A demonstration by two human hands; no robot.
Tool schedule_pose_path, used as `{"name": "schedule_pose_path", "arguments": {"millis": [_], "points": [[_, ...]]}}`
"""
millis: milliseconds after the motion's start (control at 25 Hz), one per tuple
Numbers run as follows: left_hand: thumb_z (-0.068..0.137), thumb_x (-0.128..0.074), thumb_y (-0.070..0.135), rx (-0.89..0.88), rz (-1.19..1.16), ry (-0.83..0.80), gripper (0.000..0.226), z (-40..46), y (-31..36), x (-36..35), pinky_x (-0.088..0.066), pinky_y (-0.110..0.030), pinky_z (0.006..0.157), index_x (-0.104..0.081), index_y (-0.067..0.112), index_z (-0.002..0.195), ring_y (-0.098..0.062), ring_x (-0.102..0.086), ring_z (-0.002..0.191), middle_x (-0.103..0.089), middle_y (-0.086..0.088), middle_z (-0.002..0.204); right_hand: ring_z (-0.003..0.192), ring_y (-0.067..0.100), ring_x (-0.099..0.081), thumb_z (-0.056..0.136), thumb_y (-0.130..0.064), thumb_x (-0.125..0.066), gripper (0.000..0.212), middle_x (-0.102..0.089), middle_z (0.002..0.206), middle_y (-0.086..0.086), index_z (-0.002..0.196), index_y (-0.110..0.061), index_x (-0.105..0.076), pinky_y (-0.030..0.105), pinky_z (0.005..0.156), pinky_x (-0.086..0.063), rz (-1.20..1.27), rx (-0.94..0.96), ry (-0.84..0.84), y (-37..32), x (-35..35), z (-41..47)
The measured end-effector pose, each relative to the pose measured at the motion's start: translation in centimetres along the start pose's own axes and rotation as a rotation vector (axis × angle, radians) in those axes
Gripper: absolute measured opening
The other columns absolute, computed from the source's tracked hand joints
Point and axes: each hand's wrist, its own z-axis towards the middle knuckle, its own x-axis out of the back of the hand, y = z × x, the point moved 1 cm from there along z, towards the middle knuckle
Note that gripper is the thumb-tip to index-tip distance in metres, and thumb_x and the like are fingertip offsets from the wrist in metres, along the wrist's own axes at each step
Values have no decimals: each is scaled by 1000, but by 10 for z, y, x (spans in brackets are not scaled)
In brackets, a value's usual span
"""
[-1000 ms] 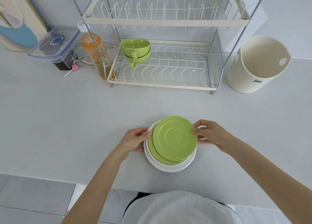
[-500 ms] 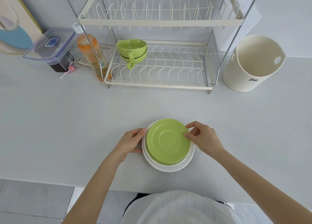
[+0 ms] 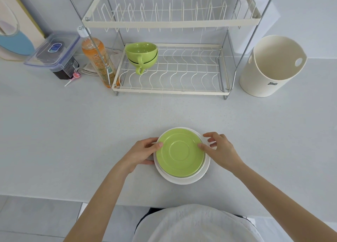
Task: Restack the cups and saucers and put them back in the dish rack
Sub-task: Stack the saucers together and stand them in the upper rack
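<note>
saucer stack squared up, lift to the rack comes next

at the far left a clear plastic lidded container [image 3: 52,52] sits on the pale grey countertop [image 3: 73,132], with a bottle of orange liquid [image 3: 97,59] just beside the rack's left edge. the white wire two-tier dish rack [image 3: 169,72] stands at the far side, and two glossy green ceramic cups [image 3: 141,54], nested one in the other with handles toward the near side, sit in the far-left corner of its lower tier.

near the counter's front edge, the left hand [image 3: 141,153] curls round the left rim of the pile, thumb on top of the round green ceramic saucer [image 3: 179,152]. that saucer lies on the white round saucers [image 3: 182,179] beneath it, whose rim shows on the near and right sides; how many pieces lie under it cannot be counted. the right hand [image 3: 220,150] pinches the right rim, thumb tip on the green edge and fingers curled over the white one.

at the far right stands a cream round plastic bucket with a side hole [image 3: 273,66], well apart from the stack.

the cups look done; the step in hand seems to be aligning and gripping the saucers. the next move likely calls for fingers under the lowest rim on both sides, a level lift, and a carry across to the open lower tier right of the cups.
</note>
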Motion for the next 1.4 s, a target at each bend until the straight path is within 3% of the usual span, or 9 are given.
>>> {"name": "schedule_pose_path", "arguments": {"millis": [120, 240, 480, 640, 920, 1240, 1400], "points": [[89, -55, 33, 9, 11, -10, 41, -1, -2, 1, -57, -20, 71, -54, 23, 128, -13, -65, 101, -63, -1, 123, 99, 22, -58, 85, -38, -59, 52, -55, 113, 5, 130, -18, -45, 33, 88, -51, 61, -135, -121, 6, 1, -3], [89, -55, 33, 34, 5, -6, 37, -3, -4, 0, -58, -20, 69, -56, 21, 123, -14, -65, 101, -65, -2, 119, 86, 17, -62, 87, -34, -58, 47, -57, 94, -2, 128, -15, -47, 29, 73, -58, 218, -224, -194, 5, -1, -7], [88, -56, 31, 58, -78, -12, 21, -3, -6, 0, -58, -25, 72, -62, 23, 107, -11, -67, 88, -70, 3, 98, 95, 23, -64, 87, -30, -59, 43, -62, 110, 11, 124, -10, -54, 37, 81, -57, 324, -262, -203, 6, -3, -5], [87, -58, 29, 49, -85, 35, 24, -4, -7, -4, -58, -19, 61, -63, 20, 109, -7, -68, 73, -71, 4, 88, 89, 21, -62, 88, -26, -57, 35, -63, 97, 8, 119, -9, -59, 33, 76, -57, 337, -241, -176, 5, -4, -7], [87, -58, 30, 15, -82, 53, 25, -8, 3, -7, -57, -21, 61, -64, 20, 109, -11, -68, 79, -70, 3, 91, 75, 14, -61, 87, -25, -58, 29, -61, 81, 2, 111, -9, -64, 26, 66, -57, 350, -193, -129, 0, 9, -9], [88, -57, 28, -115, -110, 73, 19, -26, 57, -1, -57, -19, 53, -65, 18, 102, -11, -65, 74, -68, 3, 87, 91, 22, -59, 86, -29, -59, 30, -64, 94, 8, 109, -11, -66, 29, 69, -58, 286, -88, -74, -40, 52, -9], [87, -57, 29, -191, -101, 79, 17, -41, 93, 7, -58, -21, 54, -66, 18, 97, -8, -67, 68, -68, 3, 86, 84, 20, -60, 86, -31, -58, 32, -66, 99, 12, 106, -8, -67, 25, 62, -59, 245, -22, -68, -73, 84, -15]]}}
